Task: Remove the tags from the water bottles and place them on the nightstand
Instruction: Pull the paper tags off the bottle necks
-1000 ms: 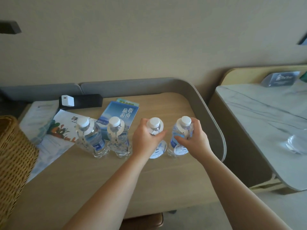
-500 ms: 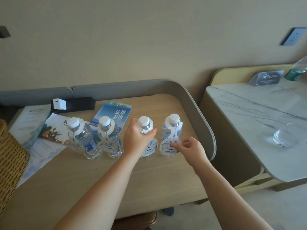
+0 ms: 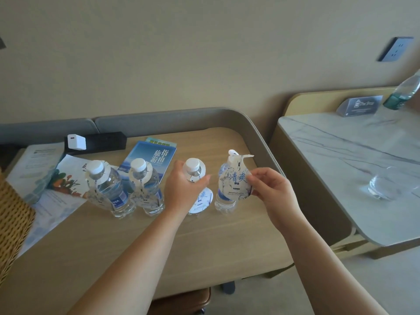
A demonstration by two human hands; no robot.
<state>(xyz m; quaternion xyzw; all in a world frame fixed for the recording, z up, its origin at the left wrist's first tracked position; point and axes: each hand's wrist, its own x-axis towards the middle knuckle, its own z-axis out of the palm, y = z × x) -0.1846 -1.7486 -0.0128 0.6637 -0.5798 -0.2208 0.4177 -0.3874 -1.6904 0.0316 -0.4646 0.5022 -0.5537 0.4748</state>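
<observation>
Several small water bottles with white caps stand in a row on the wooden table [image 3: 159,246]. My left hand [image 3: 184,189] grips the third bottle [image 3: 193,169] around its neck; its round paper tag [image 3: 202,200] hangs below my fingers. My right hand [image 3: 270,189] pinches the white tag [image 3: 235,183] of the rightmost bottle [image 3: 225,202] and holds it lifted, its loop up at the cap. The two left bottles [image 3: 109,189] [image 3: 147,187] still wear their tags. The marble-topped nightstand [image 3: 341,160] is to the right.
Brochures [image 3: 150,160] and papers [image 3: 34,169] lie behind the bottles, with a black box and white charger [image 3: 76,142]. A wicker basket [image 3: 11,223] sits at the left edge. On the nightstand stand a glass [image 3: 384,185], a sign [image 3: 359,105] and a green bottle [image 3: 404,89].
My right hand let go of the rightmost bottle's neck, took hold of its tag and lifted it upward. My left hand stayed on the third bottle. The view shifted slightly right.
</observation>
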